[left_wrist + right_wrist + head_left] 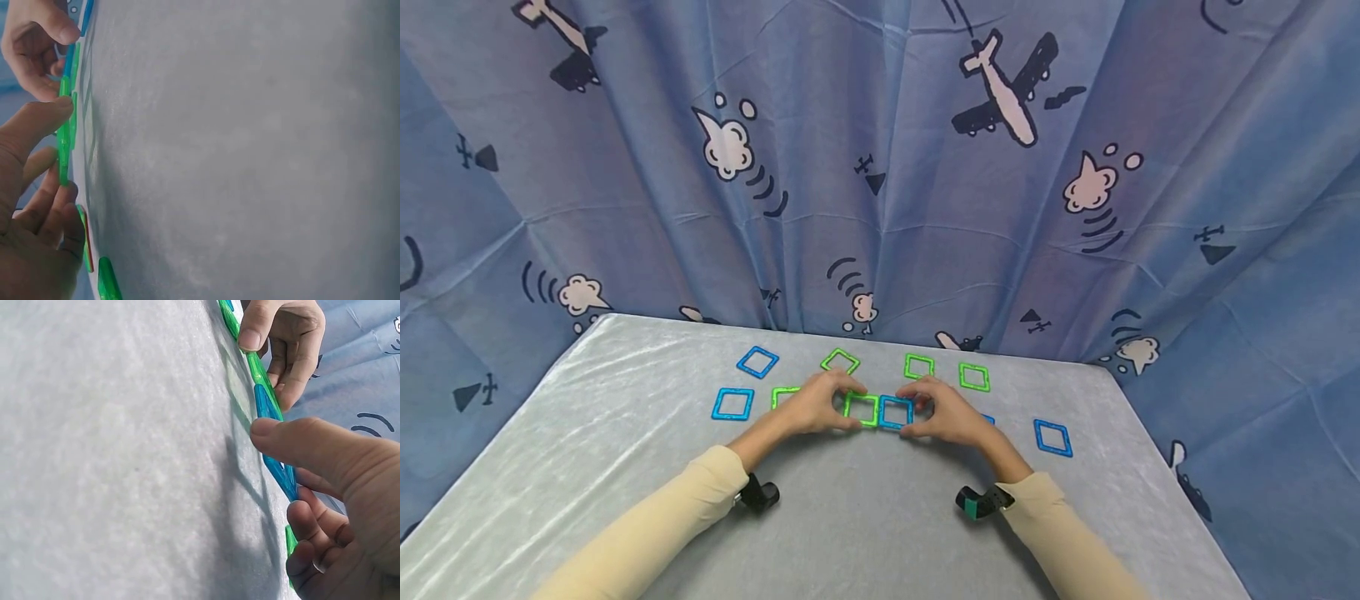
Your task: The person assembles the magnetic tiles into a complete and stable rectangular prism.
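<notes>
My left hand [816, 404] pinches a green square magnetic tile frame [876, 412] by its edges, thumb on the near side. The right hand [951, 415] grips a blue square tile frame [895, 399] the same way. The two frames meet edge to edge between the hands. In the right wrist view, the blue frame [278, 475] is held just off the cloth, casting a shadow below it. The left wrist view shows the green frame [64, 134] edge-on between thumb and fingers.
On the grey-white cloth [880, 517] lie more frames: blue ones [717, 405] at left, a blue one [1053, 451] at right, green ones [974, 365] behind. The left forearm partly covers a green frame [785, 389]. A patterned blue curtain [880, 250] hangs at the table's back edge.
</notes>
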`<state>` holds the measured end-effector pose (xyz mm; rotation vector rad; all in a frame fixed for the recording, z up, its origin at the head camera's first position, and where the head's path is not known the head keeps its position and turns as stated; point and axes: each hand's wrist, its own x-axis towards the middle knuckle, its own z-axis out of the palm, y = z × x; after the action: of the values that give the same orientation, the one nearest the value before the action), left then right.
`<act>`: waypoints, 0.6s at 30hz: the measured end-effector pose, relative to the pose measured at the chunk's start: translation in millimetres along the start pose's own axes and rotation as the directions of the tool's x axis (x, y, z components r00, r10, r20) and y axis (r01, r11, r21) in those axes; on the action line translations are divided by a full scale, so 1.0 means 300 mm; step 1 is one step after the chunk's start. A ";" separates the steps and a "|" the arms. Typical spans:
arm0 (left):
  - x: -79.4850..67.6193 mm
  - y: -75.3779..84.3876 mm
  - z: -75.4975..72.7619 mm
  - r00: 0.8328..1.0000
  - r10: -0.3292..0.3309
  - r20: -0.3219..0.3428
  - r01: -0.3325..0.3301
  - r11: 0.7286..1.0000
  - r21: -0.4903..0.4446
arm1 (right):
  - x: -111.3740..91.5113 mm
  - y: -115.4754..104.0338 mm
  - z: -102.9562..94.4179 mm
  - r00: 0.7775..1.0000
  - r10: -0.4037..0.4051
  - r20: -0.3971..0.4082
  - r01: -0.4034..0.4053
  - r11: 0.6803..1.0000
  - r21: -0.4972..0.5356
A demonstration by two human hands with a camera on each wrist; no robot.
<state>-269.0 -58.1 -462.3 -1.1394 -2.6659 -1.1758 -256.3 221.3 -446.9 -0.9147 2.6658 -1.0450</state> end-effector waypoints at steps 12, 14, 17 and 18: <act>-0.004 0.009 0.005 1.000 -0.020 0.021 0.019 0.999 0.029 | -0.004 0.000 0.003 1.000 0.002 0.024 -0.002 1.000 -0.008; -0.004 0.010 0.006 0.999 -0.024 0.025 0.024 0.999 0.033 | -0.004 -0.001 0.004 1.000 0.004 0.026 -0.004 1.000 -0.010; -0.002 0.009 0.009 0.999 -0.028 0.032 0.026 0.999 0.039 | -0.006 -0.002 0.006 1.000 0.005 0.029 -0.005 1.000 -0.015; -0.002 0.009 0.009 0.999 -0.028 0.035 0.027 0.999 0.037 | -0.006 -0.003 0.006 1.000 0.007 0.029 -0.007 1.000 -0.018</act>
<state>-266.3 -55.5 -462.7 -1.1330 -2.7257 -1.1157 -253.6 220.8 -447.8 -0.9162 2.6564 -1.0003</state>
